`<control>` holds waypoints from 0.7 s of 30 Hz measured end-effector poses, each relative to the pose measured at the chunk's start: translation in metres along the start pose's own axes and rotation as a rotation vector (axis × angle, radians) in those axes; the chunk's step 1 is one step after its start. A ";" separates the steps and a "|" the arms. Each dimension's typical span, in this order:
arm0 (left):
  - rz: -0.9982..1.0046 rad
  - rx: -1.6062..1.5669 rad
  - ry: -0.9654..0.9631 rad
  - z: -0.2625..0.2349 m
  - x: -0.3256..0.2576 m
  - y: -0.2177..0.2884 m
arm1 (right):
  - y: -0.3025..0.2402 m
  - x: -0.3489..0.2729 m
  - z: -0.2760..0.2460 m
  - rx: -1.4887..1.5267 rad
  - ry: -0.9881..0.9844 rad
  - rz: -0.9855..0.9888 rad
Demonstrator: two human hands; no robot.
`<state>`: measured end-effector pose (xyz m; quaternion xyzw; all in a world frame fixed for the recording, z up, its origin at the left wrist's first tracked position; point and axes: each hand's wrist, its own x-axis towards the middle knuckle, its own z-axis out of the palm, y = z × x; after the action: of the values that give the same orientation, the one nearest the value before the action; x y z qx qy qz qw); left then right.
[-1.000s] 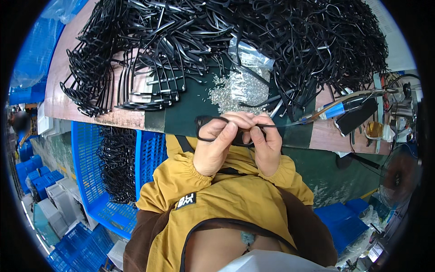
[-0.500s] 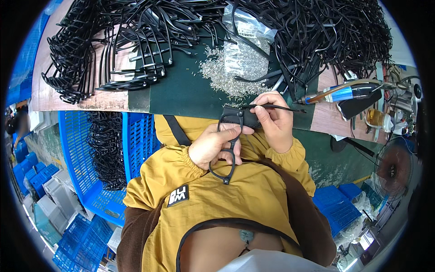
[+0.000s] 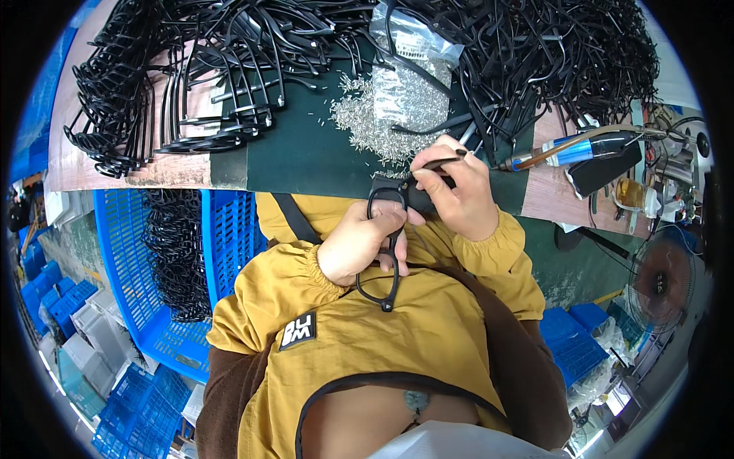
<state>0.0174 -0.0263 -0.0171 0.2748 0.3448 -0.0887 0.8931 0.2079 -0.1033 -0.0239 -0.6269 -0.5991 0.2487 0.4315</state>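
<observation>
At the centre of the frame, the left hand [image 3: 361, 246] is closed around a black eyeglass frame front [image 3: 384, 243], thumb over its upper rim and fingers curled behind. The front hangs on end, its long axis running from the table edge down toward the yellow jacket [image 3: 367, 336], lower lens ring pointing at the chest. The right hand [image 3: 457, 191] pinches a thin black temple arm [image 3: 442, 162] between thumb and forefinger, the arm pointing to upper right, its near end meeting the front's top corner. Just above lies a heap of small silver screws [image 3: 382, 115] on the green mat [image 3: 298, 153].
</observation>
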 end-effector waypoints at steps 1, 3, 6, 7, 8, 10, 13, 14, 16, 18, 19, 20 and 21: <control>-0.033 -0.028 -0.003 -0.001 -0.002 0.002 | -0.003 0.003 -0.003 -0.006 -0.018 -0.058; -0.066 -0.070 -0.022 -0.005 -0.007 0.009 | -0.013 0.014 -0.009 0.097 -0.170 0.058; 0.191 -0.069 0.020 -0.014 -0.015 0.017 | -0.029 0.055 -0.018 0.097 -0.107 0.070; 0.217 -0.114 0.057 -0.016 -0.017 0.019 | -0.032 0.076 -0.016 -0.012 -0.038 0.021; 0.246 -0.116 0.083 -0.018 -0.018 0.021 | -0.033 0.099 -0.009 -0.106 0.033 -0.063; 0.278 -0.120 0.084 -0.021 -0.017 0.022 | -0.032 0.155 0.023 -0.579 0.127 -0.098; 0.315 -0.135 0.139 -0.025 -0.014 0.023 | -0.029 0.205 0.051 -0.726 -0.074 -0.039; 0.321 -0.145 0.142 -0.026 -0.013 0.024 | -0.030 0.210 0.052 -0.761 -0.161 -0.038; 0.322 -0.169 0.162 -0.029 -0.012 0.024 | -0.032 0.206 0.040 -0.843 -0.202 -0.150; 0.337 -0.174 0.112 -0.031 -0.011 0.025 | -0.040 0.189 0.020 -0.939 -0.313 -0.154; 0.338 -0.175 0.107 -0.032 -0.012 0.026 | -0.045 0.175 0.011 -0.975 -0.367 -0.126; 0.333 -0.169 0.086 -0.032 -0.012 0.026 | -0.048 0.159 0.002 -0.959 -0.332 -0.184; 0.355 -0.188 0.099 -0.032 -0.013 0.027 | -0.052 0.138 -0.006 -0.938 -0.312 -0.120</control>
<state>-0.0008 0.0134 -0.0168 0.2506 0.3410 0.1165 0.8985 0.2068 0.0234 0.0514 -0.6730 -0.7391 0.0178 0.0216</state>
